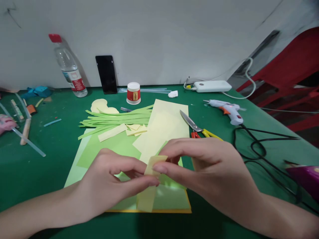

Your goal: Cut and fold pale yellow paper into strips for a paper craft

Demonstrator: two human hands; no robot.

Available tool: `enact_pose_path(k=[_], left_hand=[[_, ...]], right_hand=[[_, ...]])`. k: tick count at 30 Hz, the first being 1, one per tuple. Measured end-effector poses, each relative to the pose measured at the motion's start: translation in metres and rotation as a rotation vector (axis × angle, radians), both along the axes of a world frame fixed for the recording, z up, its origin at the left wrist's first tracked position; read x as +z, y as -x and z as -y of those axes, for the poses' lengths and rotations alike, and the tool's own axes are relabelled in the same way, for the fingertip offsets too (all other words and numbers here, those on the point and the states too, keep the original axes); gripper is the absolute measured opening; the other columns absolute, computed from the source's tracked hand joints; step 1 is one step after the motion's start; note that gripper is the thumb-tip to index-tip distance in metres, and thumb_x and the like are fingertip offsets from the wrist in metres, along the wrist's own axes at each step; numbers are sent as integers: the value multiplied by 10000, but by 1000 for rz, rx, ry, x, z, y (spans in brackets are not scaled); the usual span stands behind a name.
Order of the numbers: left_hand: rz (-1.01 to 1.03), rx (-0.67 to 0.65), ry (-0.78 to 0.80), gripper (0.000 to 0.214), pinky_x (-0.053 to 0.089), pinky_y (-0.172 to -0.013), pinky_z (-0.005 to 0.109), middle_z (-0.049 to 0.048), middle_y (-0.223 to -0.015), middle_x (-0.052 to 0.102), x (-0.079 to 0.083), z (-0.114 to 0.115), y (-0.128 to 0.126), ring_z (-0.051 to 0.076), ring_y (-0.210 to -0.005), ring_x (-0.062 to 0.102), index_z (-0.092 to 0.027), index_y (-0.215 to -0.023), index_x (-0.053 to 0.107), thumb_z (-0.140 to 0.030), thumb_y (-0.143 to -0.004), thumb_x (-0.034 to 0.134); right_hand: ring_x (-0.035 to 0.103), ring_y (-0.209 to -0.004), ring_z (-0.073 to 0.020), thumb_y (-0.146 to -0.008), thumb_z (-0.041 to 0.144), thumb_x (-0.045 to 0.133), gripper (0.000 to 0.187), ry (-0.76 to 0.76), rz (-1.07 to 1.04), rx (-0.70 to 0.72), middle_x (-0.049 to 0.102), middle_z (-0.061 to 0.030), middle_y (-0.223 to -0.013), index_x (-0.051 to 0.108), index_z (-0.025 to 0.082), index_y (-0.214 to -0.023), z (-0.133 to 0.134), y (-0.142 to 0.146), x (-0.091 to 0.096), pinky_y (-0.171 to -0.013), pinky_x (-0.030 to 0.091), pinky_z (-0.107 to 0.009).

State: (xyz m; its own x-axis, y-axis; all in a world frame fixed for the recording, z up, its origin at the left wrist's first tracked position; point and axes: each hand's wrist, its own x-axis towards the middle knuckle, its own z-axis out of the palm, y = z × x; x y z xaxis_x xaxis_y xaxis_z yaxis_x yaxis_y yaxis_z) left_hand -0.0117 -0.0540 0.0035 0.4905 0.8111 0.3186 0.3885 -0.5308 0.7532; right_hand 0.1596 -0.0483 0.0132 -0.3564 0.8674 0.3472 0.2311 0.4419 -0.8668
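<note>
A pale yellow paper strip is pinched between both my hands over a stack of paper. My left hand grips it around its middle, thumb in front. At its upper end, my right hand holds it between thumb and fingers, where the strip bends over. Beneath my hands lie light green sheets and pale yellow sheets. Just beyond are narrow green paper strips, a loose pale yellow strip and small folded yellow pieces.
Scissors with red and yellow handles lie behind my right hand. A glue gun with a looping black cord is at the right. A water bottle, phone, red-and-white cup and white power strip line the wall.
</note>
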Motion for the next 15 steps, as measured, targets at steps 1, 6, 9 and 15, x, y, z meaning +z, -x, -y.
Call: enact_pose_path(k=[1,6,9,15], left_hand=[[-2,-2,-4,97,269,-311,126,-54,-424,592,0,0,0,18,-316,322,-147,-596,674,-149,-692,665],[-9,-3,16,107,275,-321,120,-53,-420,581,0,0,-1,18,-327,333,-142,-591,670,-148,-697,661],[-10,-13,30,110,266,-318,117,-49,-424,583,-1,0,0,14,-326,319,-138,-603,675,-161,-708,654],[-61,-17,84,159,287,-327,125,-39,-424,592,1,1,1,27,-335,368,-141,-592,671,-197,-734,627]], right_hand=[[531,-462,-45,-680,149,668,137,-2,2,-2,630,26,-510,597,146,-563,0,0,0,-438,430,-105],[528,-461,-45,-672,113,665,140,12,-2,5,622,29,-500,590,143,-558,0,-1,0,-433,424,-104],[526,-466,-43,-675,105,654,139,31,-19,3,621,25,-502,589,136,-556,2,0,0,-434,419,-102],[514,-493,-55,-707,155,624,146,140,2,25,603,23,-529,577,145,-569,2,0,3,-448,414,-129]])
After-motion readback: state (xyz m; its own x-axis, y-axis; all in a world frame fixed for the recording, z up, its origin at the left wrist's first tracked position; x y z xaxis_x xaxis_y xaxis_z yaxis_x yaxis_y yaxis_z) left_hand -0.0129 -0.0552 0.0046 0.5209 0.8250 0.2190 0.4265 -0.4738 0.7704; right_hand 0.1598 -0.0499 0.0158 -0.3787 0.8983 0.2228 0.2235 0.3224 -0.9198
